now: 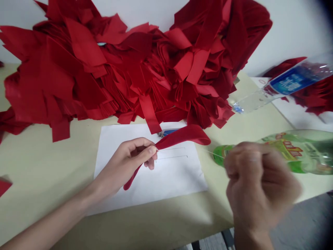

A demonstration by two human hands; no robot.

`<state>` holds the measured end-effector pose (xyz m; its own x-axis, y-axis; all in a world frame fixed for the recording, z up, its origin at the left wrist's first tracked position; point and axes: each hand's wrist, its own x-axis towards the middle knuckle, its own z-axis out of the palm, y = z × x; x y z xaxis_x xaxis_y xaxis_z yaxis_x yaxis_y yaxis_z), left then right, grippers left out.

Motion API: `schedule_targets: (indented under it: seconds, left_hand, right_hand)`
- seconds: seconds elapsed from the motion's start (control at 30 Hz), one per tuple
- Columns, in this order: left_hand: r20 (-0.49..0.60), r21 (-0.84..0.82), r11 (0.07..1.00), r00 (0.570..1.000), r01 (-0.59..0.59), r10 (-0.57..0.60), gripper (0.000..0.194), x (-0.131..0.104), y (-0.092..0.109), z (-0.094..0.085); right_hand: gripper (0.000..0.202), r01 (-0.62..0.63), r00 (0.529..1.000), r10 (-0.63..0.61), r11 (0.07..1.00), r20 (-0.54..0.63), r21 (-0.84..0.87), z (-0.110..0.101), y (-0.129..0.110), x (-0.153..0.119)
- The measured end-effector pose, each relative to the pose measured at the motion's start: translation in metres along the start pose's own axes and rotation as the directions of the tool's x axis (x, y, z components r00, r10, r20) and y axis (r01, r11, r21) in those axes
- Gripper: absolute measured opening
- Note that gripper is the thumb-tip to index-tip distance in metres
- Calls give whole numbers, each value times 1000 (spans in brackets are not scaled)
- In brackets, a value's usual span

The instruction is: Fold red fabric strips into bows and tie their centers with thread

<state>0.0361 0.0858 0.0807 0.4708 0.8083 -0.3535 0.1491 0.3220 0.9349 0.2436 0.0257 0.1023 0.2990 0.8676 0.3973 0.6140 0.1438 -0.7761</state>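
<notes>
My left hand (pixel 135 156) pinches a red ribbon (pixel 183 136) between thumb and fingers. The ribbon is bent into a loop that points right, and its other end hangs below the hand. A thin white thread (pixel 215 154) runs towards my right hand (pixel 260 184), which is closed in a fist and blurred by motion. Whether a needle is in that fist cannot be seen. Under the left hand lies a white sheet of paper (pixel 171 180) with thin drawn lines. A small blue item (pixel 169 132) is partly covered by the ribbon.
A large heap of red ribbon strips (pixel 125 73) fills the back of the table (pixel 33 163). On the right lie a clear bottle with a blue label (pixel 291 81) and a green-capped bottle (pixel 299 151). More red strips (pixel 317 95) are behind them.
</notes>
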Motion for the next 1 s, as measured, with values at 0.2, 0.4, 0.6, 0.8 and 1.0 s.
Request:
schedule_targets:
  seconds: [0.2,0.4,0.6,0.8,1.0]
  left_hand:
    - [-20,20,999,999,-27,28,22,-3,1,5]
    - [-1,21,999,999,-45,45,16,-3,0,9]
    - [43,-148,989,999,-11,18,9,-4,-3,12]
    - [214,-436,890,976,130,-38,13,-4,-8,12]
    - [557,-227,942,826,249,-84,12,-3,-1,1]
  right_hand:
    - [11,-189,879,129,978,459,88,31,1,-9]
    - [10,-244,899,151,952,412,183,40,-8,-9]
    - [12,-381,849,217,883,482,274,39,-8,-10]
    - [17,-487,747,172,798,642,354,35,3,-4]
    - [10,-491,460,-51,817,887,302,26,9,11]
